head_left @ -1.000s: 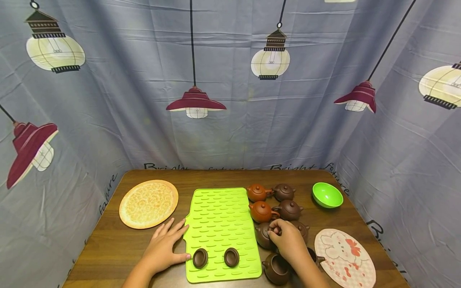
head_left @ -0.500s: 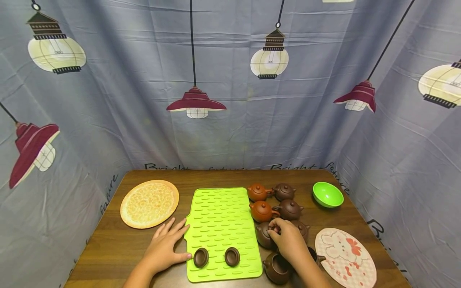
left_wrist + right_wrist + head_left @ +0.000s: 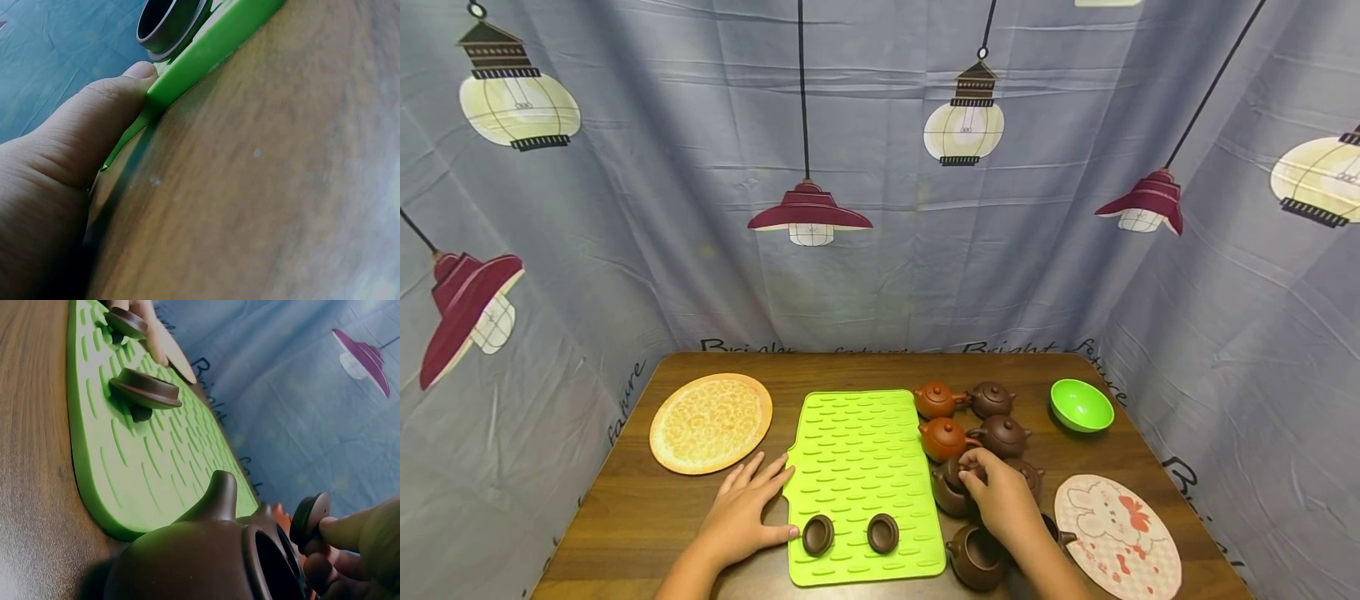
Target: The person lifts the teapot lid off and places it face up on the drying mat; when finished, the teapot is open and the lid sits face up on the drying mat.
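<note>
With its fingertips my right hand (image 3: 1000,496) pinches a dark brown teapot lid (image 3: 305,520) by its knob. The lid is raised just above a brown teapot (image 3: 952,500), whose opening partly shows in the right wrist view. In front of it is a lidless brown teapot (image 3: 976,560). My left hand (image 3: 736,515) lies with spread fingers on the table at the left edge of the green mat (image 3: 865,458), thumb and fingertips touching it. Two brown lids, one (image 3: 817,536) near my left thumb and another (image 3: 883,534), rest upside down on the mat.
Two orange teapots (image 3: 946,439) and several dark brown teapots (image 3: 1003,437) stand close together right of the mat. A green bowl (image 3: 1081,406) and a round rabbit-print mat (image 3: 1116,533) are at the right. A round pizza-patterned mat (image 3: 711,423) lies at the left.
My right hand has lifted the lid off the brown teapot, where it sat before. My left hand has stayed in place at the mat's edge.
</note>
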Available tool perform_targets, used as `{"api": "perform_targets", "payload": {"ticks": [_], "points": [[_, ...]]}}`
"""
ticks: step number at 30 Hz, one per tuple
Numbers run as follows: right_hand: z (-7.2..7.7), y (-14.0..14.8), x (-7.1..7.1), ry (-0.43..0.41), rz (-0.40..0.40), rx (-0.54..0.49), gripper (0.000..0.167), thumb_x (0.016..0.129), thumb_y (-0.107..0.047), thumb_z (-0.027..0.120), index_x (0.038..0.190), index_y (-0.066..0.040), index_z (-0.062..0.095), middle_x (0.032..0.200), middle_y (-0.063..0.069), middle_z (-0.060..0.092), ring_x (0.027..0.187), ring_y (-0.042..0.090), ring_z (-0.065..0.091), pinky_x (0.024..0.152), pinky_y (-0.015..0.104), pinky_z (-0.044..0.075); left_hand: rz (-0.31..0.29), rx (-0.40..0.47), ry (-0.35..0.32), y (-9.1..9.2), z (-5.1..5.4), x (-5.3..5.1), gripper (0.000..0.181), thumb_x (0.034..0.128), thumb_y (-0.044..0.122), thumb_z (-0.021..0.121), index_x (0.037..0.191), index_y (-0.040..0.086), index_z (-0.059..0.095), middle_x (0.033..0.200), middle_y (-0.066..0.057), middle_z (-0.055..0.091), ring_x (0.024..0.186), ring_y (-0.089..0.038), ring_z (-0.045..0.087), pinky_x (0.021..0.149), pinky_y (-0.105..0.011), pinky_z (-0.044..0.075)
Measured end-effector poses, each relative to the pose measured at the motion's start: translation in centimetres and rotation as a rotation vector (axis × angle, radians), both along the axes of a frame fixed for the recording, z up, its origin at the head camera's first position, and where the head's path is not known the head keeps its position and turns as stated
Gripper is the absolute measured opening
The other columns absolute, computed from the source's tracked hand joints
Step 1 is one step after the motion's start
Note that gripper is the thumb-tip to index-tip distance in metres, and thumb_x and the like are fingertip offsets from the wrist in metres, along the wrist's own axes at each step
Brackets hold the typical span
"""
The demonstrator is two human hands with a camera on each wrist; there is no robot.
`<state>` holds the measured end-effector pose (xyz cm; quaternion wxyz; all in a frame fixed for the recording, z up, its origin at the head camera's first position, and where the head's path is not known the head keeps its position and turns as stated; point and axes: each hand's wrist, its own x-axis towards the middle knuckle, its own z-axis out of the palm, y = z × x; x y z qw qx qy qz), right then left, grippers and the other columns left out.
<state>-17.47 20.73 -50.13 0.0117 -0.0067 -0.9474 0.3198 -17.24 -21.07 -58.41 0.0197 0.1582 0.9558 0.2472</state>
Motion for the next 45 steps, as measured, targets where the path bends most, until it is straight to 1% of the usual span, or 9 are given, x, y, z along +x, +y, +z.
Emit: {"api": "perform_targets", "payload": {"ticks": [3, 6, 10, 14, 19, 25, 31, 37, 45], "points": [[-0.1, -0.1, -0.1, -0.044, 0.009, -0.1, 0.013, 0.1, -0.016, 0.071, 0.112, -0.021, 0.067, 0.086, -0.003, 0.067, 0.075, 0.015, 0.062, 0.063, 0.03, 0.05, -0.001, -0.003, -0.004, 0.0, 0.0, 0.0, 0.11, 0.072, 0.091, 0.064, 0.159, 0.026, 0.048, 0.172, 0.005, 0.031, 0.162, -0.039, 0.016, 0.126, -0.068, 0.006], [-0.2, -0.3, -0.1, -0.098, 0.019, -0.248, 0.012, 0.102, -0.013, 0.068, 0.113, -0.017, 0.065, 0.085, 0.0, 0.067, 0.071, 0.018, 0.063, 0.06, 0.028, 0.05, -0.004, -0.003, 0.001, 0.1, -0.1, -0.1, 0.11, 0.0717, 0.092, 0.063, 0.158, 0.026, 0.049, 0.171, 0.005, 0.033, 0.161, -0.039, 0.017, 0.126, -0.068, 0.007], [-0.3, -0.7, 0.0, -0.144, 0.028, -0.427, 0.012, 0.104, -0.007, 0.063, 0.116, -0.011, 0.062, 0.089, 0.005, 0.067, 0.073, 0.02, 0.064, 0.056, 0.026, 0.049, -0.006, -0.005, 0.006, 0.1, -0.2, -0.1, 0.11, 0.0718, 0.092, 0.063, 0.158, 0.026, 0.049, 0.171, 0.005, 0.033, 0.161, -0.039, 0.018, 0.125, -0.068, 0.008], [-0.3, -1.1, -0.1, -0.217, 0.055, -0.584, 0.016, 0.108, -0.008, 0.056, 0.123, -0.007, 0.057, 0.094, 0.01, 0.066, 0.075, 0.022, 0.062, 0.054, 0.025, 0.046, -0.004, -0.003, 0.005, 0.1, -0.3, -0.1, 0.109, 0.0719, 0.091, 0.063, 0.158, 0.026, 0.049, 0.171, 0.006, 0.033, 0.161, -0.038, 0.018, 0.125, -0.068, 0.008], [-0.2, -1.5, -0.3, -0.312, 0.143, -0.737, 0.02, 0.111, -0.012, 0.05, 0.129, -0.002, 0.051, 0.101, 0.012, 0.065, 0.073, 0.016, 0.055, 0.057, 0.022, 0.045, -0.003, 0.0, 0.004, 0.0, -0.4, -0.1, 0.109, 0.0718, 0.091, 0.064, 0.158, 0.026, 0.049, 0.171, 0.006, 0.033, 0.161, -0.038, 0.017, 0.126, -0.067, 0.007], [-0.1, -2.4, -0.7, -0.411, 0.287, -0.923, 0.034, 0.11, -0.027, 0.056, 0.132, -0.002, 0.048, 0.102, 0.005, 0.065, 0.069, 0.008, 0.049, 0.058, 0.02, 0.042, -0.001, 0.001, 0.003, 0.0, -0.3, -0.1, 0.109, 0.0719, 0.091, 0.064, 0.159, 0.026, 0.049, 0.171, 0.007, 0.032, 0.162, -0.038, 0.017, 0.126, -0.067, 0.007], [-0.1, -3.5, -0.9, -0.469, 0.405, -1.043, 0.034, 0.109, -0.028, 0.058, 0.134, -0.006, 0.049, 0.1, -0.001, 0.065, 0.068, 0.002, 0.052, 0.057, 0.014, 0.044, -0.002, 0.009, 0.005, 0.0, -0.2, -0.1, 0.109, 0.0722, 0.091, 0.064, 0.158, 0.025, 0.049, 0.171, 0.006, 0.033, 0.161, -0.038, 0.017, 0.126, -0.068, 0.007], [0.1, -4.9, -1.0, -0.502, 0.441, -1.088, 0.034, 0.109, -0.027, 0.058, 0.135, -0.008, 0.048, 0.1, -0.001, 0.066, 0.068, 0.001, 0.053, 0.058, 0.013, 0.045, -0.003, 0.007, 0.007, 0.0, -0.2, -0.1, 0.11, 0.0722, 0.092, 0.063, 0.159, 0.025, 0.049, 0.171, 0.007, 0.032, 0.162, -0.037, 0.017, 0.126, -0.067, 0.007], [0.2, -6.6, -1.4, -0.533, 0.501, -1.138, 0.034, 0.108, -0.021, 0.061, 0.134, -0.006, 0.046, 0.1, 0.0, 0.066, 0.07, 0.002, 0.054, 0.059, 0.013, 0.045, 0.002, 0.007, 0.011, -0.1, -0.1, -0.1, 0.109, 0.0725, 0.091, 0.064, 0.158, 0.026, 0.049, 0.171, 0.006, 0.033, 0.161, -0.038, 0.018, 0.126, -0.068, 0.008]]}}
